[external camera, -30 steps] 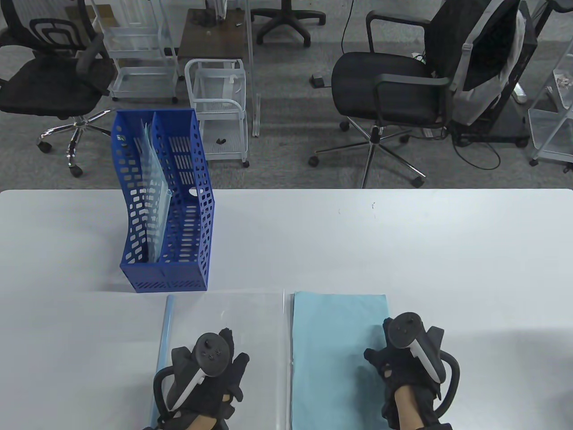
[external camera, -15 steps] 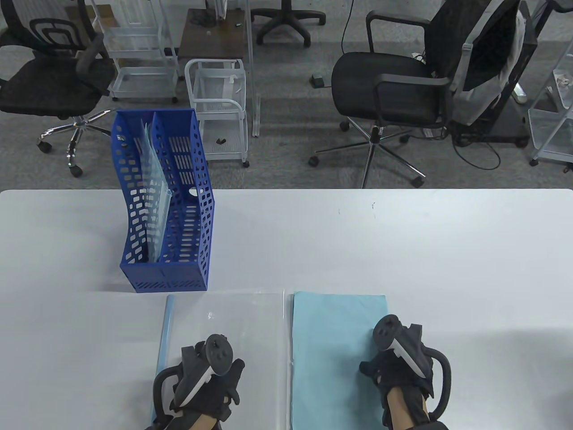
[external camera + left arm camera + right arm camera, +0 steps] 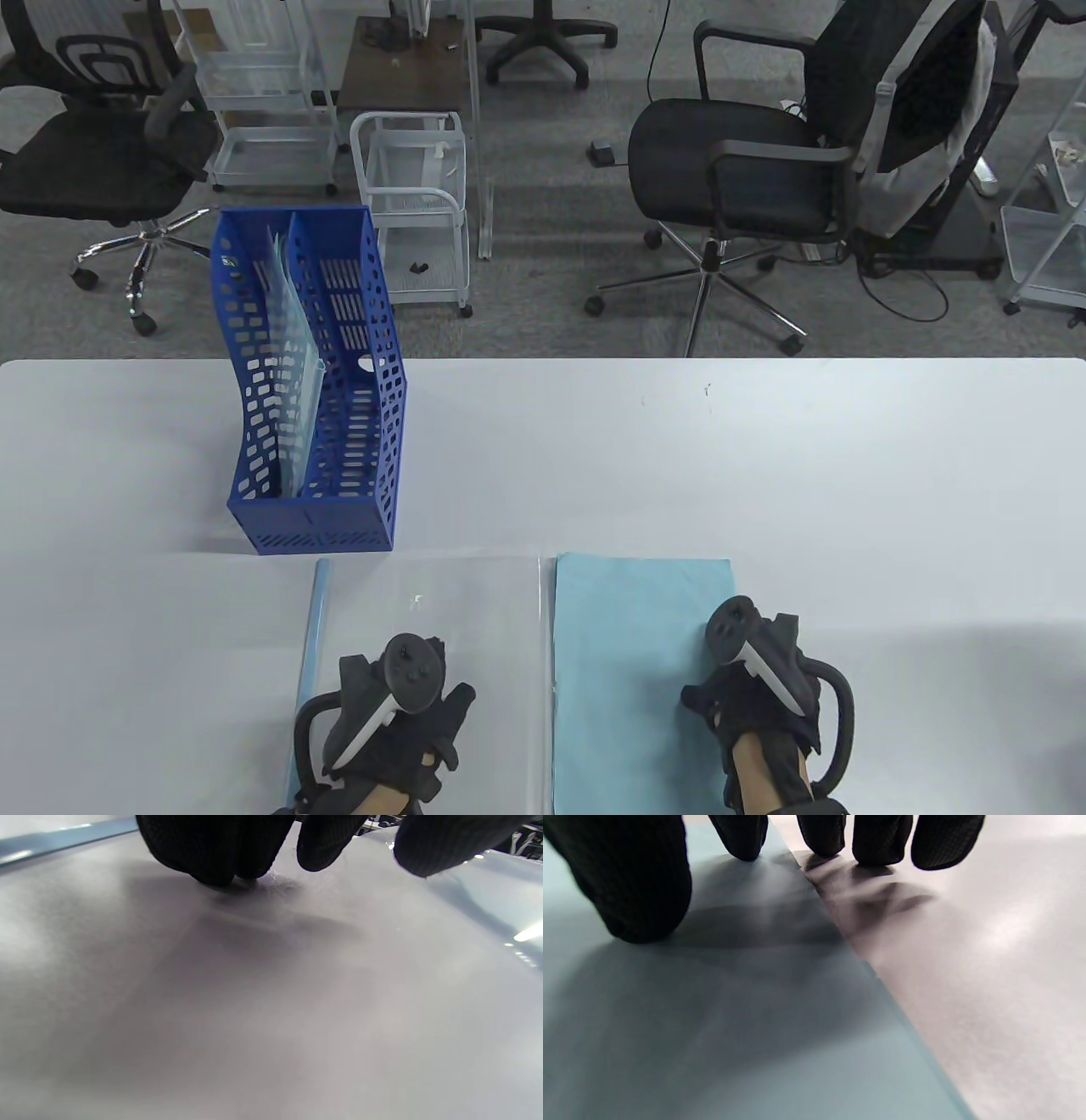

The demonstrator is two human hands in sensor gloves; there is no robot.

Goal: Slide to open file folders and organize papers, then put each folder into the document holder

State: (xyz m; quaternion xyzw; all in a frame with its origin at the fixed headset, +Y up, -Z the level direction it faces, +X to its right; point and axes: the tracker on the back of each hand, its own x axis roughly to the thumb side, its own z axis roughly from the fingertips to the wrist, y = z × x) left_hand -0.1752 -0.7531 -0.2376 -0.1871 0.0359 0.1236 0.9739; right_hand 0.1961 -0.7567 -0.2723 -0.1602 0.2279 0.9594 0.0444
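Observation:
A clear file folder with a pale blue spine bar lies flat at the table's near edge. My left hand rests on it; in the left wrist view its fingertips touch the glossy cover. Right of the folder lies a light blue stack of paper. My right hand rests on its right part, with the thumb on the paper and the other fingers down on the table past its edge. The blue document holder stands behind the folder.
The holder's left slot has clear folders standing in it. The white table stretches wide to the right and behind. Office chairs and wire carts stand on the floor beyond the far edge.
Both hands have drawn back toward the near edge of the table. The left then shifted slightly right on the folder, whose cover moved a little. The paper stack has stayed put.

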